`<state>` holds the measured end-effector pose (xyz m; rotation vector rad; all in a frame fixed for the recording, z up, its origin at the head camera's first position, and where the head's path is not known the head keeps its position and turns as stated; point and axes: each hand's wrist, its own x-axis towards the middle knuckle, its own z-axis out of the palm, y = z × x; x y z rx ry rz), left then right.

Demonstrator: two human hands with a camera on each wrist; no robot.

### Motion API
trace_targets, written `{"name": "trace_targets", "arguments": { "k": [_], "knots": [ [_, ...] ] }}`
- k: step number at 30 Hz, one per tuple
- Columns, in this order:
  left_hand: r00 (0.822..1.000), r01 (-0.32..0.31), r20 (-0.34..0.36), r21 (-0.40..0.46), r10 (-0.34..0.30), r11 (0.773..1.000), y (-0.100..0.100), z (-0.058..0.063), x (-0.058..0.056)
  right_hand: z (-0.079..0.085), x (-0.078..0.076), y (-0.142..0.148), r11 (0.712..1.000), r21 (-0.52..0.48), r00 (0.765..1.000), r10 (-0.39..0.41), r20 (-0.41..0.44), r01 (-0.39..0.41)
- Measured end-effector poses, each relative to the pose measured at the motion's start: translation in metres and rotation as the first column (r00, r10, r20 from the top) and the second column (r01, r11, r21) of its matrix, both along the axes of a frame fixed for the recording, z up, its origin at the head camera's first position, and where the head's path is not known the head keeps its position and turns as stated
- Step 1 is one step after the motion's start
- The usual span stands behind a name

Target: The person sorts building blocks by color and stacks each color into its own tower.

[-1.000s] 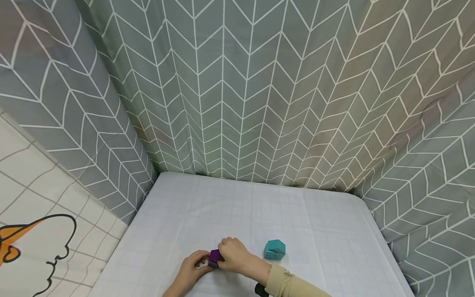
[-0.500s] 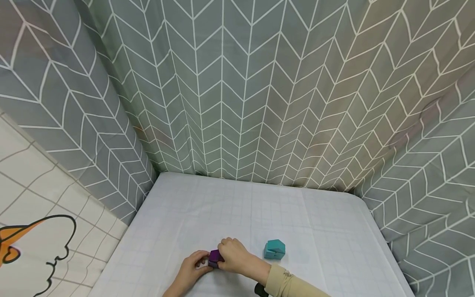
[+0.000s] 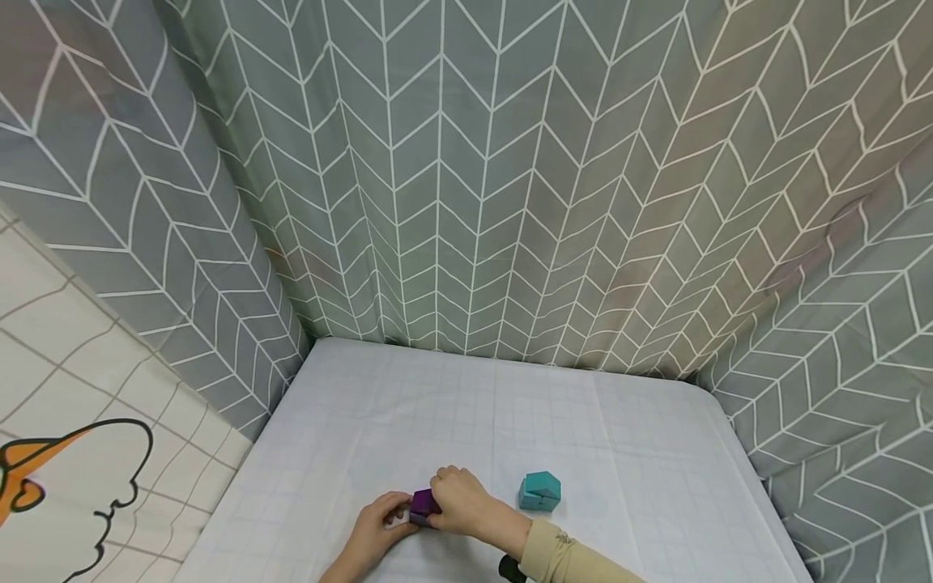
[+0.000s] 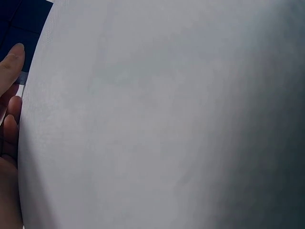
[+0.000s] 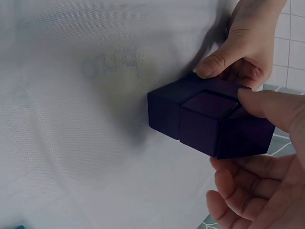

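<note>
A purple block [image 3: 423,503] made of angular pieces is at the near middle of the white-covered table [image 3: 539,421]. My right hand [image 3: 461,500] grips its right side; in the right wrist view the block [image 5: 200,121] sits between thumb and fingers of that hand [image 5: 267,176]. My left hand [image 3: 373,528] holds the other side, with its thumb [image 5: 212,67] against the block's edge. Only part of the left hand [image 4: 9,95] shows in the left wrist view, beside the dark block [image 4: 24,28].
A teal block [image 3: 539,491] of angular pieces stands on the table to the right of the right hand. A black object [image 3: 512,569] shows beneath the right sleeve [image 3: 576,555]. Grey patterned curtains [image 3: 466,202] enclose the table's back and sides.
Both hands keep their hold on the purple block, with almost no movement. The head view has shifted very slightly.
</note>
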<state>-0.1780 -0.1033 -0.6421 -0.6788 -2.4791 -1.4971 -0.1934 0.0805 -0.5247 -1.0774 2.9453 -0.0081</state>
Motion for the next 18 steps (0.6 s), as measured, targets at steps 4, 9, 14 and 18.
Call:
{"name": "trace_targets", "arguments": {
  "k": [4, 9, 14, 18],
  "knots": [
    [1.0, 0.008, -0.011, 0.003, -0.008, 1.0, -0.001, -0.002, -0.003, -0.002, -0.001, 0.002, 1.0, -0.008, 1.0, -0.009, 0.008, 0.009],
    [0.999, 0.047, -0.023, -0.057, -0.049, 0.997, -0.012, -0.002, -0.007, 0.006, 0.001, 0.006, 1.0, -0.003, 0.998, -0.027, 0.051, 0.027],
    [0.999, 0.051, -0.009, -0.187, -0.053, 0.981, -0.034, 0.014, -0.013, 0.023, 0.004, 0.018, 0.998, -0.002, 0.993, -0.069, 0.099, 0.069],
    [1.0, -0.012, 0.013, -0.319, 0.017, 0.948, -0.049, 0.04, -0.024, 0.038, 0.0, 0.034, 0.997, -0.01, 0.994, -0.079, 0.08, 0.08]
  ]
}}
